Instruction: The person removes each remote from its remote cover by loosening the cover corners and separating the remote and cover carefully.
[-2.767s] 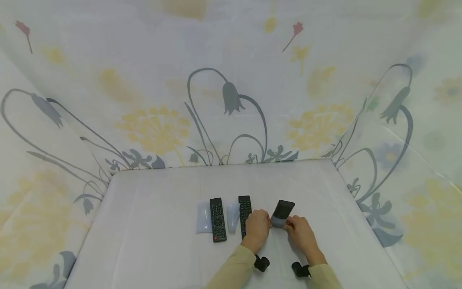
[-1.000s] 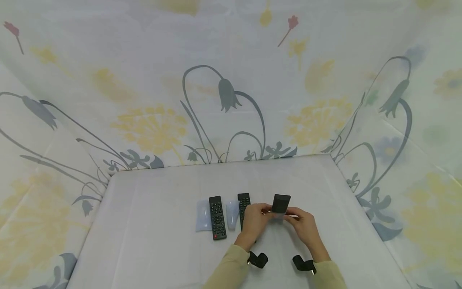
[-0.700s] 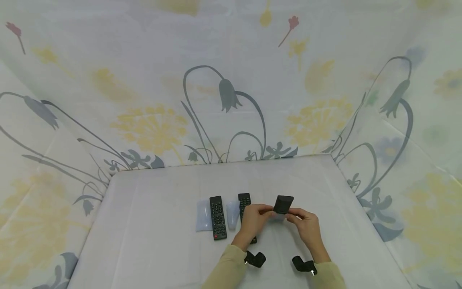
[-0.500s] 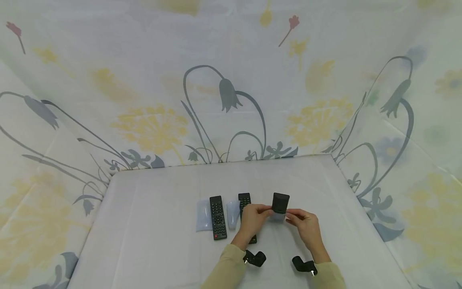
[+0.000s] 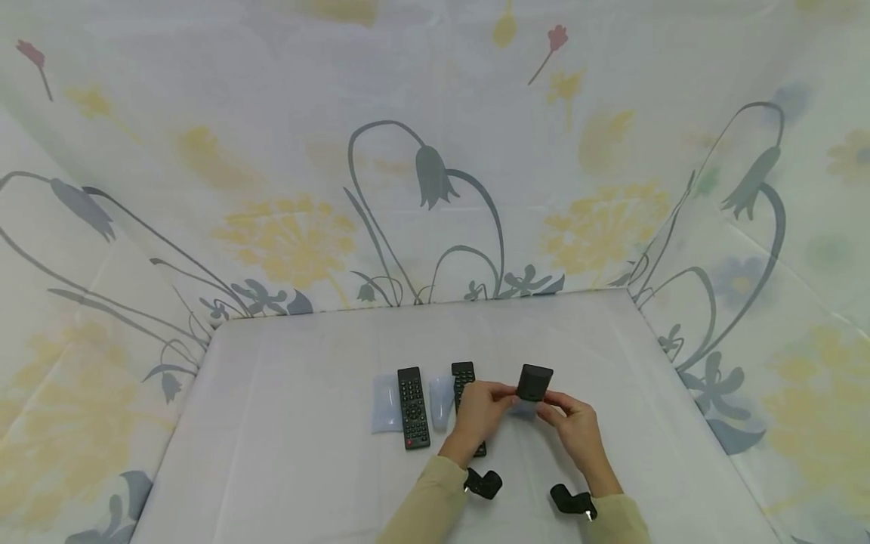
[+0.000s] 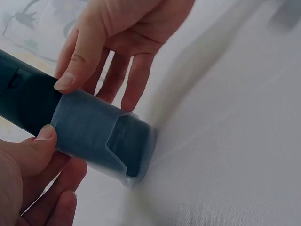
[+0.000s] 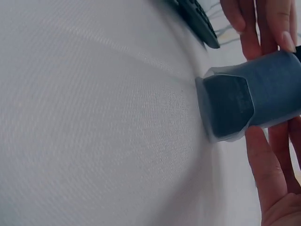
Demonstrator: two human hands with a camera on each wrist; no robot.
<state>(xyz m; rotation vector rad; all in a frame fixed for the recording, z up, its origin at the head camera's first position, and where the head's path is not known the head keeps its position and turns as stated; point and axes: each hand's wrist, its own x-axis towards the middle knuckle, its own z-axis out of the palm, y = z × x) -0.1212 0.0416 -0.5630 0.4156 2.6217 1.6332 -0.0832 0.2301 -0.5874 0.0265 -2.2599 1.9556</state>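
Both hands hold up a black remote control (image 5: 535,382) over the right part of the table, its back side showing. A translucent bluish sleeve (image 6: 87,122) wraps its lower end, and the remote's dark end shows through the sleeve's cut-out. My left hand (image 5: 479,414) pinches one edge of the sleeve and remote between thumb and fingers. On the opposite edge, my right hand (image 5: 576,432) pinches them likewise. In the right wrist view the sleeve (image 7: 275,87) stands close above the white cloth; whether it touches is unclear.
Left of the hands lie a black remote (image 5: 413,408) and a second remote (image 5: 464,372), partly hidden by the left hand and forearm. Beside them lie two pale blue sleeves, one flat sleeve (image 5: 387,404) and a narrower one (image 5: 441,403). Flower-printed cloth (image 5: 292,151) walls the table.
Since the earliest frame the remote has tipped so its face looks shorter from above, and both hands have moved slightly away from the body. In the last half second it has leaned a little right.
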